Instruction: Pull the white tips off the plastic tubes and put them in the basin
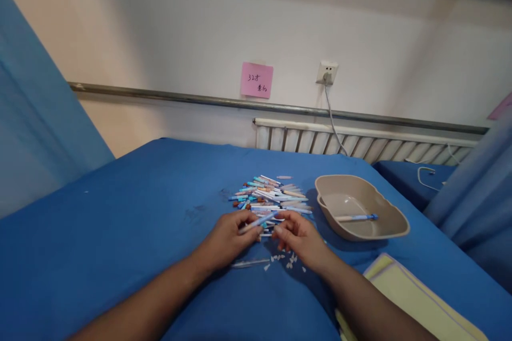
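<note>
Over the front of a pile of pen parts, my left hand is closed around a light blue pen, its barrel slanting up to the right. My right hand has curled fingers at the pen's upper right end, with the index finger touching it; whether a small part sits in that pinch cannot be made out. Behind both hands lies the heap of pens and pen parts in white, blue, teal and brown. Small white cone-shaped tips are scattered on the cloth below my right hand, beside a thin clear strip.
A beige plastic basin stands at the right, with one blue-and-white pen inside. Near my right forearm lies a folded yellow cloth. A blue sheet covers the table. A radiator and wall socket are behind.
</note>
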`<action>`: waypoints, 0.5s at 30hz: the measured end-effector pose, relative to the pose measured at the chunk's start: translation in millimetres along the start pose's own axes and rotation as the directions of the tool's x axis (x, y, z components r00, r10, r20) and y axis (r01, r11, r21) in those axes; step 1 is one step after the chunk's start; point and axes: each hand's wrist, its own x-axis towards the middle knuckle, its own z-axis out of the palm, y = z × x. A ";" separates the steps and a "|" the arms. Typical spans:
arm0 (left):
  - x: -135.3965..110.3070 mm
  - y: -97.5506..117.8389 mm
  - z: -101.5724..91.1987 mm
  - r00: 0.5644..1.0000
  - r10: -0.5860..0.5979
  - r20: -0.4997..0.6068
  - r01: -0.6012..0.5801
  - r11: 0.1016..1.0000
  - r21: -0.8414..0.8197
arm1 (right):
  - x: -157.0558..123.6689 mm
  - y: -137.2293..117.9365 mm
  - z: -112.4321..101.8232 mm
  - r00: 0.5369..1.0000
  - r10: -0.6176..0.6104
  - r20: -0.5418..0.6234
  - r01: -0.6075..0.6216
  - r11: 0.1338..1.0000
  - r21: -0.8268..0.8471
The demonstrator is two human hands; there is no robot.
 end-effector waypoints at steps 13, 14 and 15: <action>-1.3 1.5 16.3 0.993 -0.074 0.093 0.103 0.925 -0.366 | -2.2 -9.1 3.6 0.999 0.030 0.039 -0.035 0.990 0.140; -0.4 1.1 15.1 0.992 -0.095 0.081 0.119 0.920 -0.375 | -1.7 -9.8 1.7 0.999 0.036 0.023 -0.039 0.987 0.153; 0.6 0.6 13.7 0.992 -0.105 0.065 0.122 0.916 -0.383 | -1.2 -10.6 -0.3 0.999 0.041 0.003 -0.041 0.983 0.177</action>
